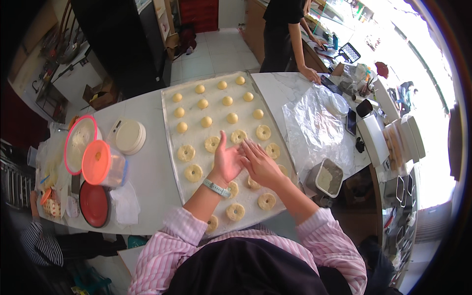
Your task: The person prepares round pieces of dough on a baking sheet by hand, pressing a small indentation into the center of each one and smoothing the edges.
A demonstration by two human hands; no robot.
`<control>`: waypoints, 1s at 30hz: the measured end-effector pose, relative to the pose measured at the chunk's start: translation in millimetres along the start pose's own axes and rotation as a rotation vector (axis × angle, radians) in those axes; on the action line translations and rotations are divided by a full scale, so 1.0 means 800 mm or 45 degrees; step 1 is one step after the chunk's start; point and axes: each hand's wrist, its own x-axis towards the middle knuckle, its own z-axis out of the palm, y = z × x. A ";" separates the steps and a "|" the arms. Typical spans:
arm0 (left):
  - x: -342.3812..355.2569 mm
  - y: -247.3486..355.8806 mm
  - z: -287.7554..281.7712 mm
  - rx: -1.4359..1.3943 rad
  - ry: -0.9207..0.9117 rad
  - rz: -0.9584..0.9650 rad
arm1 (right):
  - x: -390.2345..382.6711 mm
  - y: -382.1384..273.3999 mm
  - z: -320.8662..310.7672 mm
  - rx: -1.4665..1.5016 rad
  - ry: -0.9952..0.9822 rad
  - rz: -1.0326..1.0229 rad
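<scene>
Pale dough pieces cover a long baking tray (169, 132) lined with light paper, which lies on a grey-white worktop (147, 172) in the head view. The far rows hold small smooth dough balls (203, 103), while the nearer rows hold flattened dough rings (186, 153) with a dent in the middle. Above the middle of the tray the person's two hands meet. The left hand (226, 162) stands with its palm upright and its fingers (222, 140) straight, a pale green watch (216, 188) on its wrist. The right hand (260, 164) lies flat against it, fingertips touching the left palm, so the two are pressed together; whether a piece of dough sits between them cannot be told. Both forearms come out of pink striped sleeves (182, 231).

Left of the tray stand a clear tub with an orange lid (98, 162), a pink-rimmed bowl (78, 143), a stack of white round lids (130, 136) and a red lid (94, 203) lying flat. Right of the tray a crumpled clear plastic sheet (314, 128) spreads over the worktop, and a grey square container (328, 177) with pale contents sits near the worktop's edge. At the far end a second person in black (282, 34) leans one hand (311, 74) on the worktop.
</scene>
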 end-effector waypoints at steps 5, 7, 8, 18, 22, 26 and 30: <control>-0.012 0.021 -0.018 -0.067 -0.021 0.263 | 0.098 0.112 -0.004 -0.509 0.025 0.286; -0.022 0.023 -0.021 -0.153 -0.019 0.288 | 0.106 0.145 0.001 -0.513 0.021 0.310; -0.030 0.023 -0.025 -0.198 -0.006 0.309 | 0.110 0.149 0.010 -0.518 -0.107 0.309; -0.050 0.024 -0.040 -0.233 0.168 0.414 | 0.115 0.165 0.027 -0.567 -0.249 0.267; -0.048 0.027 -0.038 -0.210 0.173 0.423 | 0.119 0.186 0.023 -0.448 -0.087 0.230; -0.050 0.028 -0.042 -0.196 0.158 0.430 | 0.122 0.202 0.001 -0.305 0.091 0.292; -0.051 0.028 -0.049 -0.208 0.162 0.432 | 0.119 0.190 -0.003 -0.427 0.175 0.250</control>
